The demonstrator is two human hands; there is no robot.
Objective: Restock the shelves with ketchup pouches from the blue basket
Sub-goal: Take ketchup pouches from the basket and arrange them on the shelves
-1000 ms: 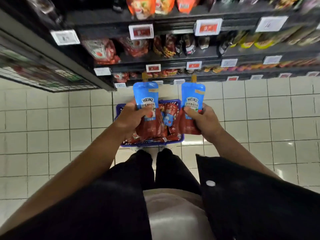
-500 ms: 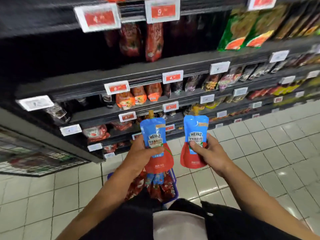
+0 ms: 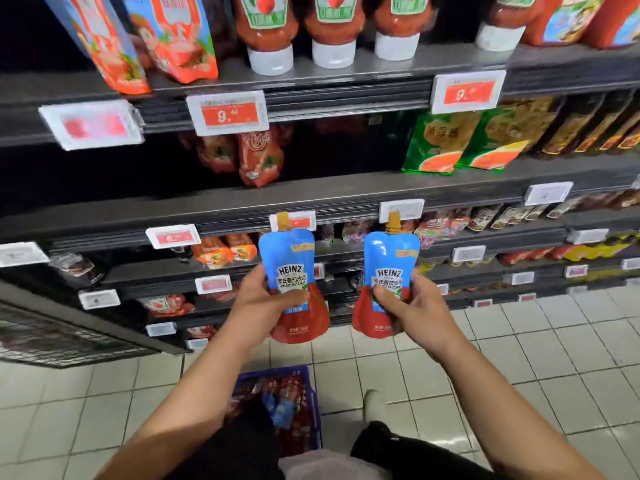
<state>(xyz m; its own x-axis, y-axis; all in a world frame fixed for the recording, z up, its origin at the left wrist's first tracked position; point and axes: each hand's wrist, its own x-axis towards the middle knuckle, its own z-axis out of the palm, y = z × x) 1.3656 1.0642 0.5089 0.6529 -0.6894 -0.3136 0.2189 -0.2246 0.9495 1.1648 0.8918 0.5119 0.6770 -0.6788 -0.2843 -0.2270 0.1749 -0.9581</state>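
Observation:
My left hand (image 3: 263, 303) grips a blue-and-red Heinz ketchup pouch (image 3: 289, 258) upright, thumb across its front. In my right hand (image 3: 412, 306) a second, matching pouch (image 3: 391, 258) stands upright, held the same way. Both pouches, gold spouts up, are raised in front of the dark shelves (image 3: 311, 199). The blue basket (image 3: 311, 400) sits on the floor below my arms, partly hidden by my dark clothing, with several more red and blue pouches inside.
Dark shelving runs across the view with price tags (image 3: 228, 112) on its edges. Ketchup bottles (image 3: 268, 32) stand on the top shelf, red pouches (image 3: 256, 157) and green packets (image 3: 436, 143) below. A wide dark gap lies left of the red pouches. White floor tiles (image 3: 519, 358) spread to the right.
I have straightened up from the basket, lifting both pouches from it to shelf height. The view has swung up from the floor to the upper shelves, and the basket now lies low in view.

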